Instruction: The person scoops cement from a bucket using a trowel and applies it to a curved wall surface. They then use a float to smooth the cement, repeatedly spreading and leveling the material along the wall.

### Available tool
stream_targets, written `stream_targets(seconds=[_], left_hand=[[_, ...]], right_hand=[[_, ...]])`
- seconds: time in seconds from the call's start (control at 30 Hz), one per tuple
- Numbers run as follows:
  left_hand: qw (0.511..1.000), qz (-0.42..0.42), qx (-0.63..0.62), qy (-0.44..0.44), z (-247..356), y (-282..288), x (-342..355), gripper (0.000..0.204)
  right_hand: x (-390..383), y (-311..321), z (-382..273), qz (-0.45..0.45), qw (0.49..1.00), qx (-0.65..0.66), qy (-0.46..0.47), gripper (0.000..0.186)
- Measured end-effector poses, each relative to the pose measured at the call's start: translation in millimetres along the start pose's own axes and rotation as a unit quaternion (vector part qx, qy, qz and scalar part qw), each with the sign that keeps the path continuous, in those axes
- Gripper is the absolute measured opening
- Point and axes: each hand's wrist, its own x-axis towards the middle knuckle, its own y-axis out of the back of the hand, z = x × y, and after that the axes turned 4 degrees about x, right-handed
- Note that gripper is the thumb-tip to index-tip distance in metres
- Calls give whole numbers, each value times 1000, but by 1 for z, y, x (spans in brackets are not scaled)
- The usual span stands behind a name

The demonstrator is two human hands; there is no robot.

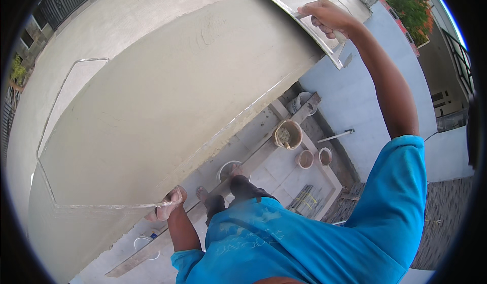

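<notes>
My right hand (327,18) is closed round the handle of a long, flat plastering trowel (310,29). The trowel lies along the far right part of a broad grey-beige plastered surface (162,96), its blade tilted and casting a dark shadow there. At the lower left, my left hand (172,200) is closed on the end of a thin, plaster-crusted bent rod (106,206), right by the near edge of that surface. The rod angles away over the surface to the left; whether it is fixed there I cannot tell.
I stand with bare feet on a wooden plank (253,160) above a tiled floor. Below to the right are a bucket of mortar (287,134), two smaller pots (305,159) and a white bucket (299,103). A pale blue wall (375,86) with a pipe (336,136) rises on the right.
</notes>
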Motion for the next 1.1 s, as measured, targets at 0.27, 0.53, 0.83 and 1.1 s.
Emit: stream_targets(seconds=[0.27,0.53,0.83,1.1], left_hand=[[992,46,-118,28,2,-1,2,29],[958,5,-278,64,4,8,3,28],[951,-116,-283,41,-11,21,-2,30],[941,-136,-295,96,-10,28,-7,35]], right_hand=[[-72,-95,-126,-34,998,-29,45,40],[-150,-166,-222,-76,991,-51,96,46],[-191,-199,-267,-190,961,182,85,41],[-166,-91,-139,-239,885,395,52,35]])
